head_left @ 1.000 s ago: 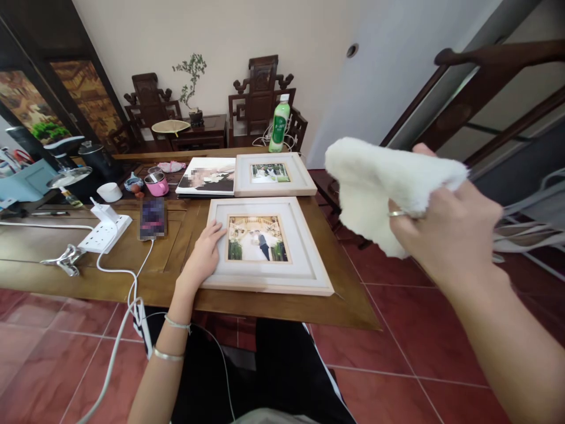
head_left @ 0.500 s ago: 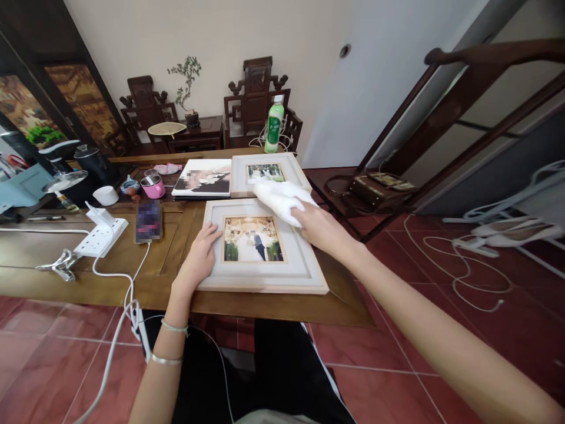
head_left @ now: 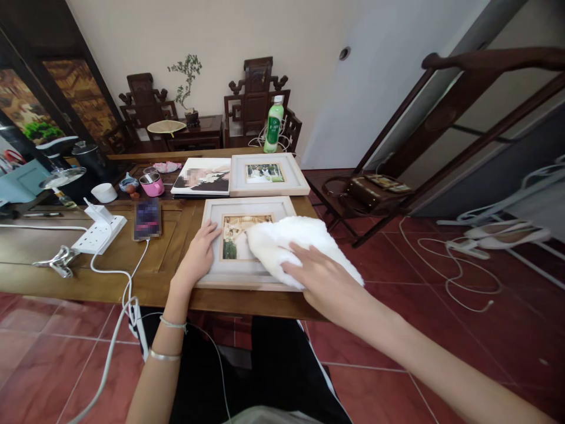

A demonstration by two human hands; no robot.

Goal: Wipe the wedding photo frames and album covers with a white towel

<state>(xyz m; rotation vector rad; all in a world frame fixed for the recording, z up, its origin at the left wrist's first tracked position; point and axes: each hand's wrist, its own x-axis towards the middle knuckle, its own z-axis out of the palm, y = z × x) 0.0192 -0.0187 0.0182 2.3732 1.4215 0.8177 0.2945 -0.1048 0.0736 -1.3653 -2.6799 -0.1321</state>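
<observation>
A pale picture frame (head_left: pixel 212 247) with a wedding photo (head_left: pixel 233 235) lies flat near the table's front edge. My left hand (head_left: pixel 198 253) rests on its left side, fingers stretched over the border. On the frame's right part sits a fluffy white cloth (head_left: pixel 300 232), gripped by my right hand (head_left: pixel 320 274). The cloth hides the right side of the photo and overhangs the frame's right edge. Behind it lie a second framed photo (head_left: pixel 269 188) and a photo album (head_left: pixel 203 176), side by side.
On the wooden table (head_left: pixel 176 227) are a phone (head_left: pixel 148 218), a white power strip (head_left: pixel 99 235) with cables, a pink cup (head_left: pixel 152 184) and a silver metal piece (head_left: pixel 62 262). A green bottle (head_left: pixel 274 125) stands behind the frames. A dark wooden chair (head_left: pixel 432 123) is at right.
My right hand has brought the white cloth from the frame's far right corner toward me, spreading it over the right half. My left hand stays on the left side.
</observation>
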